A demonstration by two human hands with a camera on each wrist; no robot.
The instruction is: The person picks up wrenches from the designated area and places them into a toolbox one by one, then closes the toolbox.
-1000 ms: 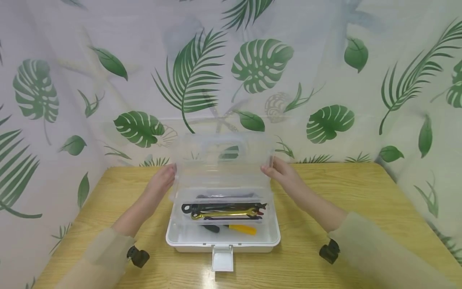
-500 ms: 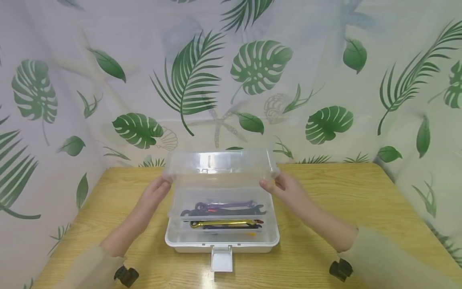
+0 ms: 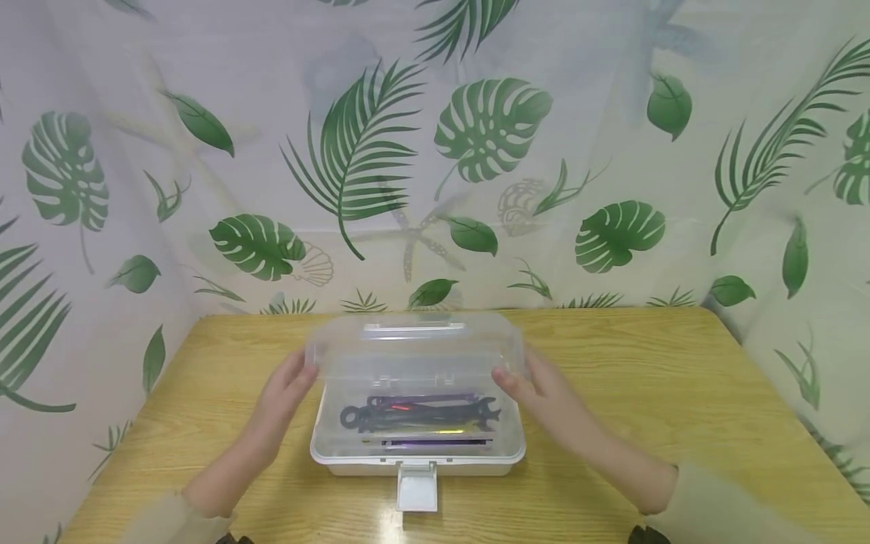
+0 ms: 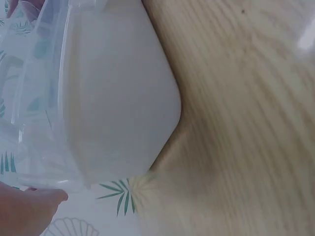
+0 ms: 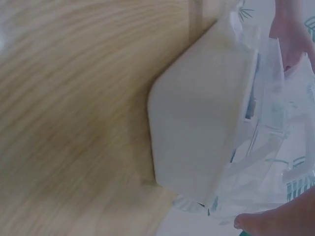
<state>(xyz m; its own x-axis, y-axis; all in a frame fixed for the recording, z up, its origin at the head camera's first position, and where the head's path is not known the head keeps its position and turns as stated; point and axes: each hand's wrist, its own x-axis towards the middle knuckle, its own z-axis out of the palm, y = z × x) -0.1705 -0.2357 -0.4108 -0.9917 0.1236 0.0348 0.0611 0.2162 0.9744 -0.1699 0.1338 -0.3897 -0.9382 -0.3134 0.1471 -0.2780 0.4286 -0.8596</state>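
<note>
A clear plastic lid stands partly raised over a white toolbox on the table. My left hand grips the lid's left edge, thumb in front. Opposite it, my right hand holds the right edge, its thumb lying on the clear plastic. Through the lid several wrenches show, dark, purple and gold, lying crosswise. The left wrist view has the toolbox's white side wall and a bit of the left hand. In the right wrist view, the right thumb touches the lid.
A white latch flap hangs down at the toolbox's front. The wood-grain table extends to both sides. Behind it hangs a leaf-printed cloth.
Both hands have brought the lid forward and down from nearly upright. The inner tray with the wrenches has folded back and down with it. The toolbox base has stayed put.
</note>
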